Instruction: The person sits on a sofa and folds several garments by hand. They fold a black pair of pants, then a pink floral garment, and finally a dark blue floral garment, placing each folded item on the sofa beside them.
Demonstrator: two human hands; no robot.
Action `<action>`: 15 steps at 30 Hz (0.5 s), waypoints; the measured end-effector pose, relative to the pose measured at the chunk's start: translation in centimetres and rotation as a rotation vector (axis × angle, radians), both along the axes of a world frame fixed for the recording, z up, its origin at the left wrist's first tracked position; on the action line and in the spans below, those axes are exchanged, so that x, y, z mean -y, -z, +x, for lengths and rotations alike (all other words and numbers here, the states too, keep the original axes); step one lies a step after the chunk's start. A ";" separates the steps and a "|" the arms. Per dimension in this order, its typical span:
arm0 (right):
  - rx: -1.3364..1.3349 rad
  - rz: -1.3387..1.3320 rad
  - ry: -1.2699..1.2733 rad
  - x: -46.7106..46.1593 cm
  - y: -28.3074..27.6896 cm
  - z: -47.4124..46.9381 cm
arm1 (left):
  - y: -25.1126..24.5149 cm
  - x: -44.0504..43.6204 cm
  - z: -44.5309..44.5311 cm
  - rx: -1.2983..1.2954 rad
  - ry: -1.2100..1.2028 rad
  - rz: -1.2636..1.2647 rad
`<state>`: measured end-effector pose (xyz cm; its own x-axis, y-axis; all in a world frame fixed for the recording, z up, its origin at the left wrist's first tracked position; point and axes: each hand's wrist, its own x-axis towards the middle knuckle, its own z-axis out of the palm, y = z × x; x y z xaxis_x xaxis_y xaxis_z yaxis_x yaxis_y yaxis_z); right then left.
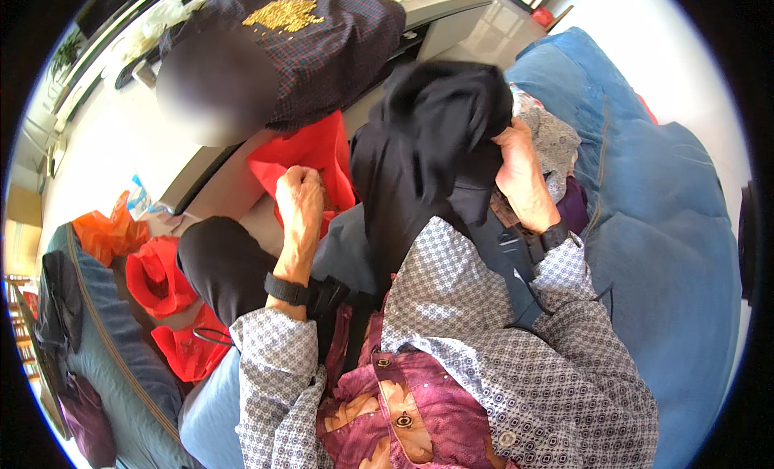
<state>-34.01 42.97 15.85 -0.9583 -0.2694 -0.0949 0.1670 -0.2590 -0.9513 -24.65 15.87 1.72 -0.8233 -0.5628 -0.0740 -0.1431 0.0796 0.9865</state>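
A black cloth garment (432, 124) is bunched up over my right knee, partly motion-blurred. My right hand (523, 176) grips its right edge, with the fingertips hidden in the folds. To the left, my left hand (300, 197) is curled above an open red fabric bag (305, 148), and whether its fingers hold anything is hidden. Small dark bits show inside that bag behind the hand. Black bands circle both of my wrists.
A dark checked cloth (338, 52) with a heap of golden grains (284, 16) covers part of a white table (139, 136). More red bags (160, 275) and an orange plastic bag (112, 230) are at left. Folded clothes (547, 142) rest on the blue sofa (653, 257). A blurred patch hides some tabletop.
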 end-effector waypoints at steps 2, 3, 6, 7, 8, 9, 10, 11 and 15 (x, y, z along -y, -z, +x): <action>0.166 -0.106 0.062 -2.0 -0.4 -0.6 | -0.2 -0.7 -0.1 -0.023 0.025 0.046; 0.241 -0.063 0.169 -2.6 -0.5 -0.4 | -0.3 -0.8 -0.1 -0.039 0.066 0.072; 0.338 -0.076 0.247 -4.6 -0.1 0.0 | -0.4 -1.3 -0.3 -0.035 0.055 0.093; 0.381 -0.119 0.255 -4.9 0.0 0.2 | -0.4 -1.4 -0.3 -0.025 0.057 0.125; 0.334 -0.129 0.197 -5.1 0.0 0.5 | -0.4 -1.4 -0.4 -0.027 0.069 0.115; 0.319 -0.154 0.165 -5.1 -0.1 0.9 | -0.4 -1.4 -0.4 -0.020 0.077 0.119; 0.330 -0.169 0.190 -5.1 -0.2 1.4 | -0.4 -1.4 -0.3 -0.014 0.084 0.122; 0.232 -0.084 0.161 -5.0 -0.5 2.0 | -0.4 -1.3 -0.3 0.000 0.092 0.107; -0.026 0.260 0.249 -5.1 -1.4 5.1 | -0.6 -1.0 0.0 0.034 0.126 0.068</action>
